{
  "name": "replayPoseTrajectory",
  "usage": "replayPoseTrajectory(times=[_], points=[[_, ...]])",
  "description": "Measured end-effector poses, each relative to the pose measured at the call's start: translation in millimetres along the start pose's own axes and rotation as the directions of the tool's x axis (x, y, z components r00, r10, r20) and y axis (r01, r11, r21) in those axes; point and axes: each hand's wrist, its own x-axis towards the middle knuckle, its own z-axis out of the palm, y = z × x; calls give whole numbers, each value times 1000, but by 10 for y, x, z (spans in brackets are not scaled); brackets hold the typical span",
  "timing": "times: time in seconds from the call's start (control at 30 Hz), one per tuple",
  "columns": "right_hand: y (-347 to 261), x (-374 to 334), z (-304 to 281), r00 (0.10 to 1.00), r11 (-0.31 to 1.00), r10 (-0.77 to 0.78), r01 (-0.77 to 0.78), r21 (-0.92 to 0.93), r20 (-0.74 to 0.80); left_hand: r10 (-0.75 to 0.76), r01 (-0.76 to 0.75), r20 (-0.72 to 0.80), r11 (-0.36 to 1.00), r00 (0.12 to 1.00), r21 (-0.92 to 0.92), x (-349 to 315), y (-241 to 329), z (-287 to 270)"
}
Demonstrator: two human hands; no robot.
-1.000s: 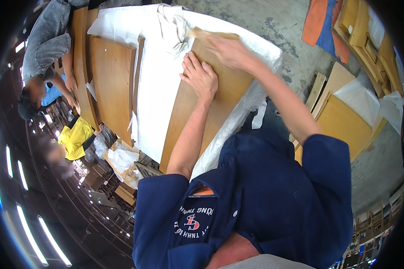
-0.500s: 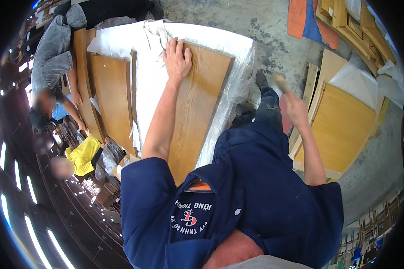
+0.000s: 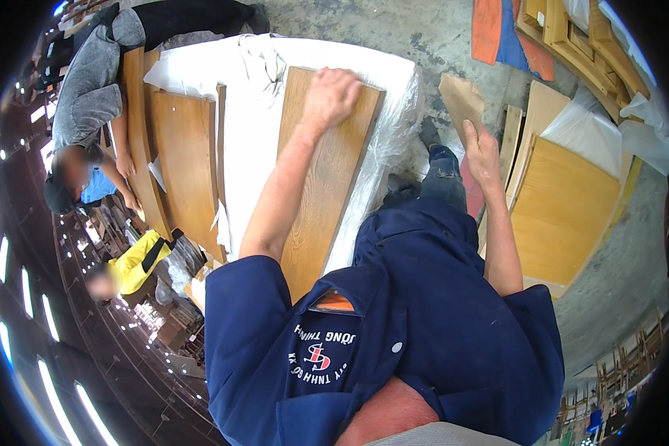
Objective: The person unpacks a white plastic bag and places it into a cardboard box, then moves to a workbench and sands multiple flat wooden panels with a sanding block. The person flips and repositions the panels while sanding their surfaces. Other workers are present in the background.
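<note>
A long brown wooden board (image 3: 327, 193) lies on a bench covered in white sheeting (image 3: 249, 119). My left hand (image 3: 333, 93) is at the board's far end, with its fingers curled over the edge. My right hand (image 3: 483, 152) is off to the right of the bench, above the concrete floor. It pinches a brown paper-like sheet (image 3: 459, 100) that stands up from its fingers. My blue work shirt fills the lower middle of the view.
More wooden boards (image 3: 182, 160) lie on the left of the bench, where a person in a grey shirt (image 3: 85, 89) bends over them. Flat wooden panels (image 3: 565, 208) with white wrapping lie on the floor at right. A person in yellow (image 3: 137, 260) is lower left.
My left hand slid up the board to its far end. My right hand left the board, swung out to the right, and now holds up the brown sheet.
</note>
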Motion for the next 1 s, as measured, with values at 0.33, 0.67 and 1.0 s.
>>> replayPoseTrajectory(times=[0.33,0.67,1.0], points=[[138,27,-251,993,994,-31,18,-108,-117,-69,86,-95,977,993,194,-34,-185,5],[-638,620,823,850,872,-438,480,-90,291,-521,477,-218,850,825,-223,-1380,702,344],[-1334,1100,2391,486,350,-695,872,-341,530,-984,965,-73,-145,-164,-217,-4309,748,953]])
